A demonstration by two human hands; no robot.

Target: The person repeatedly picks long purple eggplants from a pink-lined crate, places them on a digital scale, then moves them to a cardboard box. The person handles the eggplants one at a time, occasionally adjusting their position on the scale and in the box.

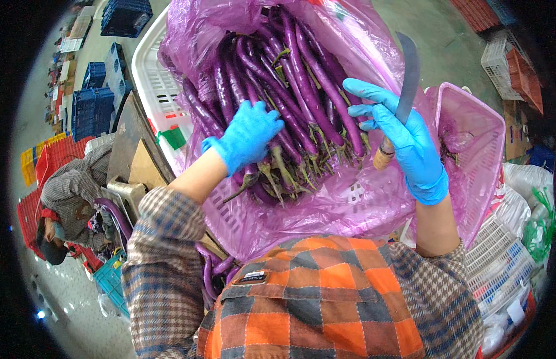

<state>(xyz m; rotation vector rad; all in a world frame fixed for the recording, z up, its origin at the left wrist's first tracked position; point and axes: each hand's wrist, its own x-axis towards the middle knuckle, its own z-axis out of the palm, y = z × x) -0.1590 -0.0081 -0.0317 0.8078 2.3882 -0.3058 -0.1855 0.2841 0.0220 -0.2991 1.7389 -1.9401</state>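
Long purple eggplants (311, 98) lie heaped in a pink plastic bag (340, 197) that lines a white slatted crate (148, 67). Most of their green stems point toward me. My left hand (251, 134), in a blue glove, curls its fingers over an eggplant at the left of the heap; the grasped part is largely hidden. In my right hand (410, 139), also gloved in blue, a curved knife (409, 76) rests with its blade pointing up and away. Its wooden handle shows below the fingers, which are partly extended over the right side of the heap.
A second pink-lined crate (495, 130) with trimmings stands at the right. Several eggplants (213, 273) lie below my left forearm. Another person (78, 202) bends over at the left, near a teal crate (112, 278). Stacked blue crates (92, 112) and white crates (497, 264) flank the area.
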